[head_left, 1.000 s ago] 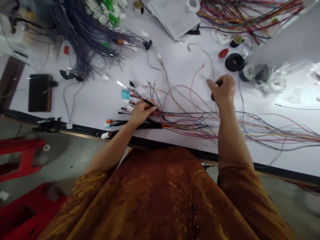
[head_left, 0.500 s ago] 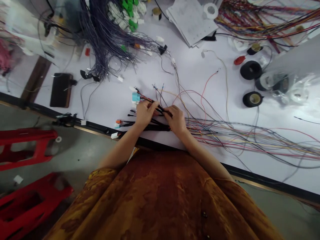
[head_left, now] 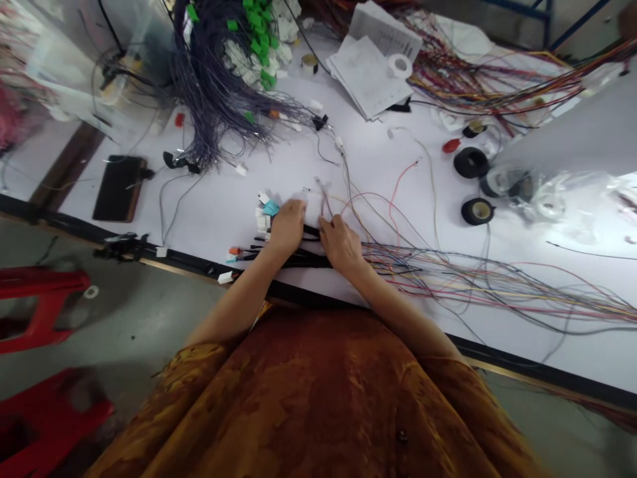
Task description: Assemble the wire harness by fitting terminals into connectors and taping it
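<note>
The turquoise plastic connector (head_left: 271, 208) protruded beside the left hand (head_left: 288, 229), which gripped the slim black-wrapped wire bundle (head_left: 311, 231) on the white desk (head_left: 281, 166), apparently bracing it; the right hand (head_left: 342, 242) pinched it alongside, likely tensioning it. The round black tape roll (head_left: 478, 211), at that hand one second earlier, lay apart.

Black-sleeved bundle (head_left: 312, 232) is now being held by R hand (head_left: 342, 243), seen at black tape roll (head_left: 478, 212) approx. 1 s ago; roll is being left uncovered. Vs. 0.5 s ago, lt-blue connector (head_left: 271, 208) is being tilted beside L hand (head_left: 288, 228), w/ more white connectors (head_left: 263, 222) being exposed.
</note>
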A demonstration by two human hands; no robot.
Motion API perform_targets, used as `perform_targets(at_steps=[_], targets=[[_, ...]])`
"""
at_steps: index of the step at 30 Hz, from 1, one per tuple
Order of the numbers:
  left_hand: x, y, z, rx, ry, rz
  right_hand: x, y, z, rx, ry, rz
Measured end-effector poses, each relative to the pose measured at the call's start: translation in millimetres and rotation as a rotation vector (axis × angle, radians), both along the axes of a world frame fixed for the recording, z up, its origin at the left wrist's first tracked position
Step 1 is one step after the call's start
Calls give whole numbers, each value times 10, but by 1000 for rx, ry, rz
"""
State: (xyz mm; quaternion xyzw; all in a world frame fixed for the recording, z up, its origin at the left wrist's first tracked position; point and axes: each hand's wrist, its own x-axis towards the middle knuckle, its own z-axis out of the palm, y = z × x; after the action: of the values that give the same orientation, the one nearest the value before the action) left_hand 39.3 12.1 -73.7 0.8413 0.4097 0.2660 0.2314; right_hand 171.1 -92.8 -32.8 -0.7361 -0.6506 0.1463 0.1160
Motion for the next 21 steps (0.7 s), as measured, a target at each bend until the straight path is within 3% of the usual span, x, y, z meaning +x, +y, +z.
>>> perform_targets(at_steps=[3, 8, 10, 14, 18, 21], targets=[[-18, 49, -27, -3, 11, 16, -2, 25, 22, 2, -3, -86], [182, 137, 206, -62, -100, 19, 17, 35, 15, 9, 59, 28], [306, 199, 278, -193, -252, 79, 35, 13, 29, 14, 111, 76], [406, 301, 306, -636, -550, 265, 170, -2, 72, 52, 227, 97], [316, 302, 267, -736, -639, 248, 712, 166, 106, 208, 459, -114], [252, 288, 235, -754, -618, 189, 1414, 363, 129, 294, 373, -350]])
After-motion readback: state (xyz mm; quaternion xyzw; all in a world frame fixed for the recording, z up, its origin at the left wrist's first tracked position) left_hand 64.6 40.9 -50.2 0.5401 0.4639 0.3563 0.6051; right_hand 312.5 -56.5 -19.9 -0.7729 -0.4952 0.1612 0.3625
